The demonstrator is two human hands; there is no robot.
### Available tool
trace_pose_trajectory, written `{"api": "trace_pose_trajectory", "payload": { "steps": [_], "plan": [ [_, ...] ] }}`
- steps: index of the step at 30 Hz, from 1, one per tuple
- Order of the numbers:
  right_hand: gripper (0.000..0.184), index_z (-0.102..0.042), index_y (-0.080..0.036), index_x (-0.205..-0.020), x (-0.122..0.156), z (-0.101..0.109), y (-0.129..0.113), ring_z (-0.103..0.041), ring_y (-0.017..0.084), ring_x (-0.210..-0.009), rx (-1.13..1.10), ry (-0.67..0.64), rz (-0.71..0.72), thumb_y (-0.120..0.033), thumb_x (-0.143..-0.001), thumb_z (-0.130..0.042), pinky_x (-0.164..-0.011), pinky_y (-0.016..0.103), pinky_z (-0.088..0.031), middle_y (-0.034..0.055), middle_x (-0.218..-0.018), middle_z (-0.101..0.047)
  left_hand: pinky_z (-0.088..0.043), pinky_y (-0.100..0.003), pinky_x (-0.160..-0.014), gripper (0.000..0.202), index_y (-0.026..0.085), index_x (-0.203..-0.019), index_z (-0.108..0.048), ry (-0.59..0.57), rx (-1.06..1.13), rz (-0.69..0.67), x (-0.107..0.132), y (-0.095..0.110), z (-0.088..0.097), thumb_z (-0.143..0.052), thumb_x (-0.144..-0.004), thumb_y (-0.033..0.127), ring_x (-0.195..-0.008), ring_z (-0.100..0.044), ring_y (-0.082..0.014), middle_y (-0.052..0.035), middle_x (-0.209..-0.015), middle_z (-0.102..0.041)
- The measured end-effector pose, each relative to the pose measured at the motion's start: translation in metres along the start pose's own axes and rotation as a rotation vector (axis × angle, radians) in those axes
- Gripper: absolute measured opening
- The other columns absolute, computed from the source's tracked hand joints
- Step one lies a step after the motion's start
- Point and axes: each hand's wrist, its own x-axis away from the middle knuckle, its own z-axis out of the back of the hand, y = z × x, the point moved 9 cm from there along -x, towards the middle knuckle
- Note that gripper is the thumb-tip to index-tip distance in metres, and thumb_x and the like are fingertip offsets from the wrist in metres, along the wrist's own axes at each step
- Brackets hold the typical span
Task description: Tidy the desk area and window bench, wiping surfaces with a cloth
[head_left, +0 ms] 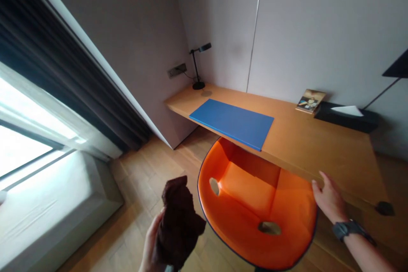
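My left hand [152,242] is low in the view and closed around a dark brown cloth [178,221], which bunches up above my fingers. My right hand [328,199], with a dark watch on the wrist, rests with fingers stretched out on the right rim of an orange shell chair [251,204]. The chair stands tucked against the front edge of a wooden desk [306,140]. A blue desk mat [232,122] lies on the desk just beyond the chair.
A black desk lamp [197,66] stands at the desk's far left corner by a wall socket [177,70]. A booklet [310,100] and a black tissue box [346,115] sit at the back right. Dark curtains [63,72] and a window seat [47,204] are on the left.
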Motion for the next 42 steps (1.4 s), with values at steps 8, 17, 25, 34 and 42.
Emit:
{"api": "trace_pose_trajectory", "payload": {
  "steps": [8, 17, 25, 34, 42],
  "plan": [
    [0.061, -0.052, 0.0, -0.131, -0.102, -0.097, -0.118, -0.037, 0.031, -0.133, -0.075, -0.024, 0.201, -0.044, -0.096, -0.028, -0.113, 0.048, -0.032, 0.0216, -0.139, -0.045, -0.058, -0.026, -0.068, 0.059, 0.019, -0.108, -0.067, -0.45, -0.338, -0.375, -0.068, 0.138, -0.211, -0.083, -0.056, 0.042, -0.081, -0.068, -0.0211, -0.0016, -0.094, -0.073],
    [0.052, -0.04, 0.001, -0.141, -0.129, -0.189, -0.204, -0.019, 0.029, -0.143, 0.017, 0.039, 0.039, -0.027, -0.099, -0.026, -0.114, 0.052, -0.025, 0.0185, -0.152, -0.026, -0.028, -0.054, -0.117, 0.057, 0.017, -0.14, -0.052, -1.113, -1.494, -1.12, -0.165, -0.032, -0.451, -0.052, -0.089, 0.044, -0.142, -0.032, -0.034, -0.014, -0.151, -0.04],
    [0.069, 0.001, -0.014, -0.157, -0.119, -0.166, -0.197, -0.027, 0.034, -0.139, 0.0, 0.144, -0.022, -0.028, -0.097, -0.03, -0.108, 0.053, -0.032, 0.011, -0.158, -0.01, -0.021, -0.053, -0.118, 0.059, 0.022, -0.143, -0.046, -1.528, -1.517, -1.634, -0.128, -0.201, -0.629, -0.04, -0.094, 0.056, -0.142, -0.028, -0.0348, -0.0134, -0.151, -0.04],
    [0.064, -0.007, -0.022, -0.157, -0.113, -0.165, -0.178, -0.034, 0.031, -0.136, 0.155, 0.024, 0.016, -0.041, -0.1, -0.025, -0.107, 0.055, -0.036, 0.007, -0.155, -0.023, -0.025, -0.053, -0.115, 0.057, 0.027, -0.146, -0.042, -1.454, -1.375, -1.646, -0.194, -0.159, -0.657, -0.034, -0.097, 0.054, -0.142, -0.027, -0.033, -0.0107, -0.152, -0.038],
    [0.058, -0.026, -0.013, -0.152, -0.095, -0.17, -0.157, -0.04, 0.032, -0.132, 0.36, -0.029, -0.019, -0.041, -0.101, -0.024, -0.106, 0.056, -0.041, 0.0125, -0.151, -0.032, -0.03, -0.048, -0.113, 0.052, 0.02, -0.14, -0.05, -0.915, -1.697, -1.499, -0.502, 0.116, -0.581, -0.039, -0.093, 0.04, -0.138, -0.036, -0.0314, -0.0123, -0.148, -0.045]
  ]
}}
